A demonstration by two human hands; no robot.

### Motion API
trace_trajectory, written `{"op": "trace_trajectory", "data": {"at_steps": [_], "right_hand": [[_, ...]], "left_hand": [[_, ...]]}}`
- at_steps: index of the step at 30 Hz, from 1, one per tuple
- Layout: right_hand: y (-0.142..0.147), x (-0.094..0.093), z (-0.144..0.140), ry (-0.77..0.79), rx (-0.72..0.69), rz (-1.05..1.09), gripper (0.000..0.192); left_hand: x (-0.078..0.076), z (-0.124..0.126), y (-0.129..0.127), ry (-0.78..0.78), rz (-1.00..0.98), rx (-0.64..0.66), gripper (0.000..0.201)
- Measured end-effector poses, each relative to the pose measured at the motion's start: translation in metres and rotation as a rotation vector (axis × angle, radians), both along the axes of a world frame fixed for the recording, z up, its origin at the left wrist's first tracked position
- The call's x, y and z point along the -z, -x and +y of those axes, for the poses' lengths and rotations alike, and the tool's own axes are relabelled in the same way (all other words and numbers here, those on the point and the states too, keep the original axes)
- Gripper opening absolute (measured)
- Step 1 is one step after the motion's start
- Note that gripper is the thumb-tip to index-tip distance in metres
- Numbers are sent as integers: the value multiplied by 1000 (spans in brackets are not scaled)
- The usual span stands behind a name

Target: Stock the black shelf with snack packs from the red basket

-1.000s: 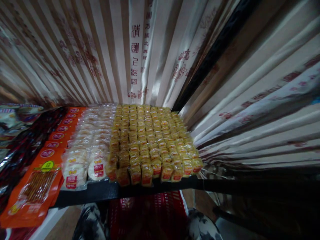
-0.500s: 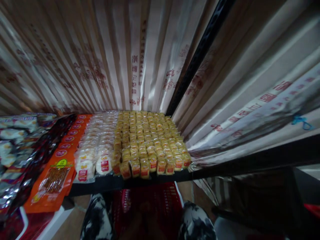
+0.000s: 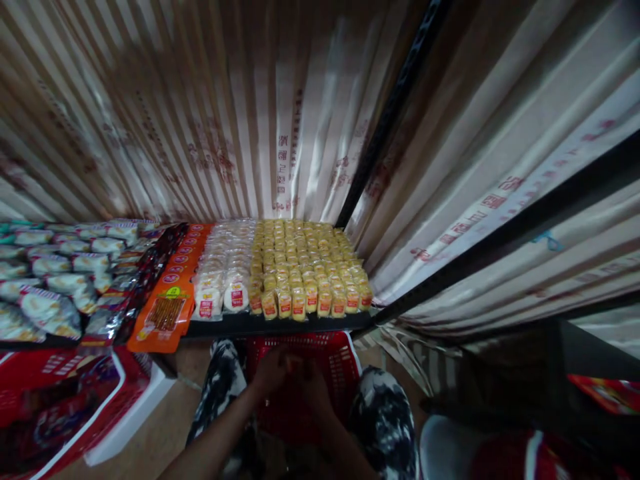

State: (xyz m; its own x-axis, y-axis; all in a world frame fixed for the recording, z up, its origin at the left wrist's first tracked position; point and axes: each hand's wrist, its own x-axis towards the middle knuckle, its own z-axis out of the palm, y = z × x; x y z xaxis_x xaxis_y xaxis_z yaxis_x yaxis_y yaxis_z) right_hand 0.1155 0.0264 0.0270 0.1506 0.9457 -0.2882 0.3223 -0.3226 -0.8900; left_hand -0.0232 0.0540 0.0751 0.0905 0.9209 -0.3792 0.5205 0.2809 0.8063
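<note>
Into clearer view come left hand (image 3: 271,371) and right hand (image 3: 311,381), low over the red basket (image 3: 343,363); fingers' grip, can't tell!

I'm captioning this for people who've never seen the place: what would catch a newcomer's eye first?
Probably the yellow packets, in tight rows on the black shelf. Left of them, past white packets, the front orange packet stands out brightly. Below, the left hand and right hand are close together, dimly lit, at the red basket.
</note>
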Motion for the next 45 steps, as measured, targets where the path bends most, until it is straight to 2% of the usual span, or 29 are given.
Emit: {"op": "trace_trajectory", "data": {"at_steps": [4,6,9,12,17,20,23,27,32,37,45], "right_hand": [[8,-25,-3,-39,-47,147,34],[15,-38,-4,-48,-72,153,34],[29,-52,-4,-46,-103,157,31],[46,-59,-1,-24,-124,217,31],[73,-64,13,-82,-86,320,26],[81,-75,24,-174,-105,164,26],[84,-91,36,-366,-138,-56,30],[86,-105,53,-563,-201,-223,36],[84,-102,66,-584,-198,-293,40],[80,-96,67,-615,-200,-250,39],[79,-91,69,-626,-166,-207,36]], "left_hand": [[-18,-1,17,-126,-8,-2,46],[-25,-3,23,-147,-3,-81,44],[-35,-9,30,-183,-62,-196,27],[-45,-13,38,-255,-177,-247,19],[-61,-7,59,-328,-167,-285,28],[-72,8,76,-345,-95,-341,37],[-80,26,92,-367,21,-363,37],[-85,44,104,-369,72,-260,28],[-86,56,103,-372,108,-239,30],[-82,64,97,-462,156,-253,32],[-79,63,85,-547,114,-269,31]]}}
